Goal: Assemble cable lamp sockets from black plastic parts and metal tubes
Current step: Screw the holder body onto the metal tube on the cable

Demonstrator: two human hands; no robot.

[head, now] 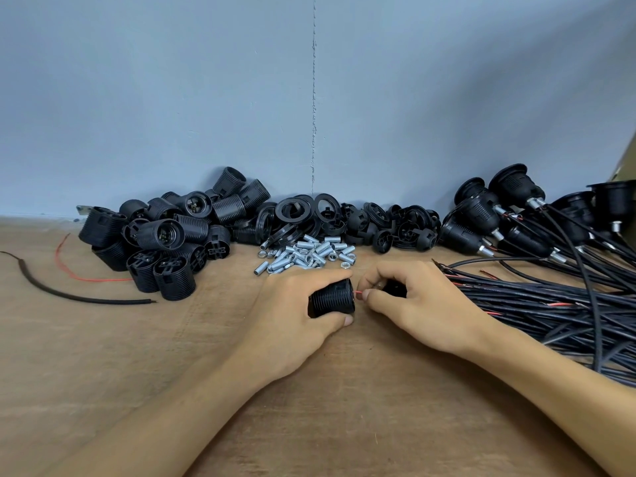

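Black socket point(332, 299), gripped by the left hand point(292, 321), lies on its side, end facing right, where the right hand point(413, 301) pinches a red wire point(358, 291) at that end.

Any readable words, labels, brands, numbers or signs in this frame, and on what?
None can be read. The threaded socket body in the left hand, the black part in the right hand, the metal tubes, the cables and the wall show no legible print; any moulded marks are too small to tell.
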